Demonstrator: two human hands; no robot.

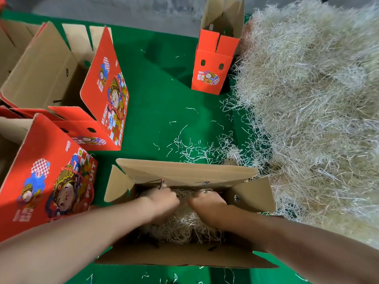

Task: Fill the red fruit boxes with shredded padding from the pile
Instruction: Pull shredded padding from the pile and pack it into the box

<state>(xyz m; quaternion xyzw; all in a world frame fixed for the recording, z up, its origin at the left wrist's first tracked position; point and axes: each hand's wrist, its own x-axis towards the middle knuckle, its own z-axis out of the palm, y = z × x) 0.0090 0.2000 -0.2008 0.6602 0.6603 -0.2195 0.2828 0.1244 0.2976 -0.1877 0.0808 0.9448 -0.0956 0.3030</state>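
Note:
An open cardboard fruit box (184,172) stands right below me with its brown flaps spread. Pale shredded padding (184,228) lies inside it. Both hands are down in the box, pressed into that padding: my left hand (162,203) on the left side, my right hand (209,206) on the right, fingers curled into the strands. A large pile of shredded padding (311,103) rises along the right. More red fruit boxes stand open: one at lower left (47,181), one at left centre (102,95), one at the back (213,64).
Everything rests on a green mat (164,95). Loose strands (196,148) are scattered on the mat between the near box and the pile. Further brown cardboard flaps (12,42) crowd the far left edge. Grey floor (123,9) lies beyond the mat.

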